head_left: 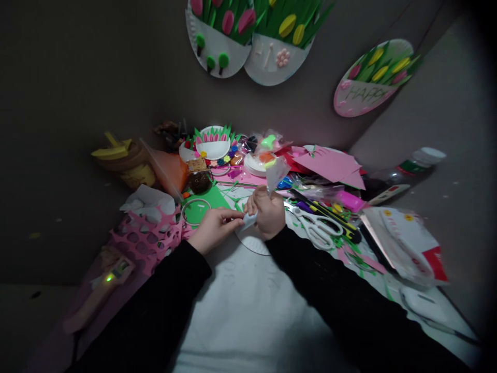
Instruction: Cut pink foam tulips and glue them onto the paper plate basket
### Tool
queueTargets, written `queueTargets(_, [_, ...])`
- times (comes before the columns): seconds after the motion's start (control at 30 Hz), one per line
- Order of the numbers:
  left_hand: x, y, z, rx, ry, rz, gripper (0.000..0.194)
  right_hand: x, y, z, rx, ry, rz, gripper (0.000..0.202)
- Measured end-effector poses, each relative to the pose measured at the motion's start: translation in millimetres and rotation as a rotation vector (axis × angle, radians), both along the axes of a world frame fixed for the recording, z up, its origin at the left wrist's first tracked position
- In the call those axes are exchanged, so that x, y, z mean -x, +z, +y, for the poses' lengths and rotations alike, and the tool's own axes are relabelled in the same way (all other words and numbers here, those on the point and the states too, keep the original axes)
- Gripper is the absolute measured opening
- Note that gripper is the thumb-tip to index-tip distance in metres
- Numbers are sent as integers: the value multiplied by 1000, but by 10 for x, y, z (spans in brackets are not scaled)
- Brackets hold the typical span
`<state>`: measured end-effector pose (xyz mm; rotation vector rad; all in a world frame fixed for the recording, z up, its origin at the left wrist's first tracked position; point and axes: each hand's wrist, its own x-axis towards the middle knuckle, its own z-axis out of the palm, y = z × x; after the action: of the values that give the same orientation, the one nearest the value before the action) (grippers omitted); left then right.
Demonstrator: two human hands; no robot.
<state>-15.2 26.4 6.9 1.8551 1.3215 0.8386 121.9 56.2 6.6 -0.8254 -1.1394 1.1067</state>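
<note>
Near the middle of the view, my left hand (216,226) pinches the lower end of a pale, translucent bag (249,220) between thumb and fingers. My right hand (267,211) is closed around the same bag, touching close beside the left fingertips. The bag's wider top (277,172) sticks up above my right fist. What is inside the bag is too small to tell. Under my hands lies a white paper plate (252,242), partly hidden by them. White-handled scissors (319,228) rest just right of my right hand.
A green sheet (217,199) with a tape ring lies left of centre. Pink punched paper (149,233) and a glue gun (103,295) are at the left. A bottle (411,168) and plastic packets (407,243) stand right. Decorated plates (267,62) hang on the wall.
</note>
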Motion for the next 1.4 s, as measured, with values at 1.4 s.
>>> queueTargets(1.4, [25,-5,-3,9,-20,-13,24,-7,-9,-2,-32,24,-6,55])
